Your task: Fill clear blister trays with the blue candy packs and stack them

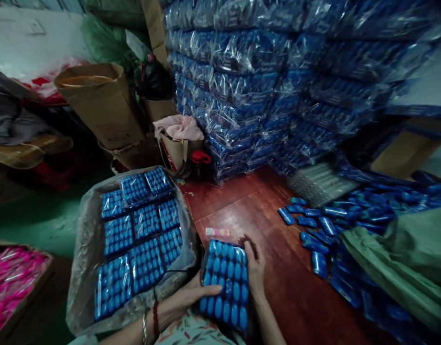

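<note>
In front of my lap is a clear-wrapped pack of blue oval pieces (226, 278), its pieces set in rows, with a small coloured label at the top edge. My left hand (202, 291) grips its left side, thumb lying across the front and the other fingers hidden. Along the right edge, my right hand (255, 268) closes on the same pack, most of its fingers out of sight behind. To the left stands a box lined with clear plastic (76, 268), holding several similar blue packs (146, 266) in rows.
Loose blue wrapped pieces (326, 225) lie heaped on the red-brown table (278, 292) at right, beside a green sack (403, 258) and a ridged grey tray (321, 182). Tall stacks of plastic-wrapped blue packs (242, 86) rise behind. A carton of pink items (15, 282) sits lower left.
</note>
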The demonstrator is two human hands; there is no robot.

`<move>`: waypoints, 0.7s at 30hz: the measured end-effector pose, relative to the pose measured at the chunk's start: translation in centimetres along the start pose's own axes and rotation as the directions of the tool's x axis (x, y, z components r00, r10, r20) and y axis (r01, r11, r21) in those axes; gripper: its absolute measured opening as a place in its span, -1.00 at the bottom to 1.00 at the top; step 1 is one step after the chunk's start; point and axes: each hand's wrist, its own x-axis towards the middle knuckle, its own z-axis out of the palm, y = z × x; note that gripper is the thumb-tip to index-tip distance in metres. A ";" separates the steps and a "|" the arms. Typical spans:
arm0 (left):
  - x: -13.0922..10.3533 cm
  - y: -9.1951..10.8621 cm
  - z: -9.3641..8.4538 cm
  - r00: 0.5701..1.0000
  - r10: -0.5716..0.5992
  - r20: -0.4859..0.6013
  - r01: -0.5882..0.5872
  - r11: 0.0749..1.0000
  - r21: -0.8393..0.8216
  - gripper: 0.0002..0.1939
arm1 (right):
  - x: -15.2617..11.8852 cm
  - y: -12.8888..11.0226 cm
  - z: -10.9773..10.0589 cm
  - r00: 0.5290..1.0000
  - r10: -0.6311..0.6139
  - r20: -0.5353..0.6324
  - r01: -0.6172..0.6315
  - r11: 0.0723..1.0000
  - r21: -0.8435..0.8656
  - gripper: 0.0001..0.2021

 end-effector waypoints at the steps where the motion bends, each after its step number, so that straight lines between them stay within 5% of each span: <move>1: -0.3 -0.1 -0.7 1.000 -0.025 -0.011 0.024 0.994 -0.106 -0.48 | 0.0 -0.7 1.6 0.995 -0.052 0.086 0.052 0.999 0.009 -0.59; 3: -1.0 -0.6 -2.4 0.997 -0.080 -0.010 0.074 0.953 -0.294 -0.46 | -0.3 -2.1 4.4 0.944 -0.159 0.290 0.162 0.987 0.014 -0.59; 7: -2.0 -3.3 -5.6 0.994 -0.029 -0.101 -0.017 0.906 -0.424 -0.52 | -0.9 -4.8 8.5 0.690 -0.299 0.659 0.341 0.938 0.068 -0.56; 10: -2.4 -5.4 -7.8 0.984 0.020 -0.176 -0.104 0.872 -0.479 -0.63 | -1.2 -6.5 11.0 0.522 -0.349 0.778 0.394 0.908 0.143 -0.53; 12: -3.0 -6.4 -10.0 0.968 0.038 -0.249 -0.161 0.854 -0.495 -0.68 | -1.1 -7.0 12.0 0.480 -0.380 0.790 0.451 0.880 0.149 -0.53; 14: -4.4 -6.5 -12.9 0.932 0.069 -0.355 -0.239 0.855 -0.460 -0.72 | -0.7 -6.7 12.2 0.560 -0.391 0.731 0.483 0.870 0.096 -0.57; 18: -8.5 -3.8 -20.0 0.794 0.153 -0.588 -0.410 0.849 -0.333 -0.79 | 0.9 -3.9 9.6 0.911 -0.207 0.357 0.254 0.963 -0.091 -0.63; 21: -10.7 1.1 -24.6 0.487 0.041 -0.872 -0.495 0.836 -0.237 -0.80 | 1.7 -1.1 5.9 0.993 -0.048 0.107 0.064 0.986 -0.154 -0.59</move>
